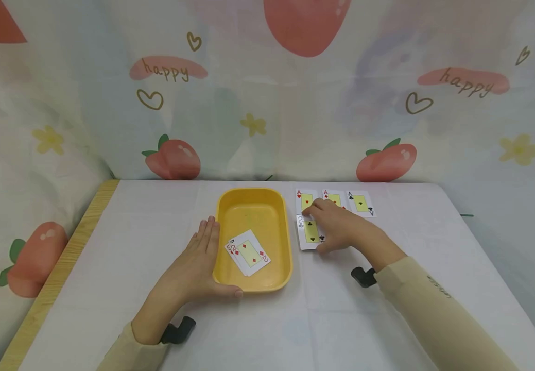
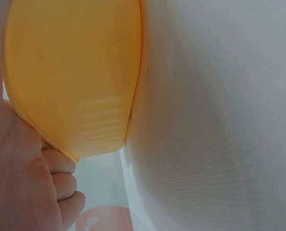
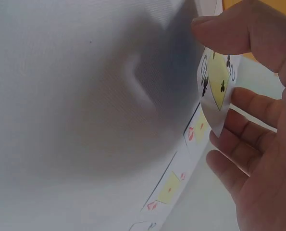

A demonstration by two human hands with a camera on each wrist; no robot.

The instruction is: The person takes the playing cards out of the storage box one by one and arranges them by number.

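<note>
My right hand [image 1: 337,224] holds a two of clubs playing card [image 1: 311,233] by its edges, thumb at the near side and fingers at the far side. In the right wrist view this card [image 3: 216,79] bows between thumb and fingers. Just beyond it lie an ace of hearts [image 1: 304,196], a red ace [image 1: 334,196] partly behind the fingers, and an ace of clubs [image 1: 361,203]. My left hand [image 1: 197,265] rests with straight fingers along the left side of a yellow tray [image 1: 255,198], its thumb by the near rim. Inside, a two of diamonds [image 1: 250,252] overlaps other cards.
A white cloth [image 1: 156,232] covers the table, with a wooden edge [image 1: 58,273] showing at left. Behind hangs a patterned curtain [image 1: 286,103]. Each wrist carries a black strap piece, seen below the left wrist [image 1: 178,331] and the right wrist [image 1: 363,277].
</note>
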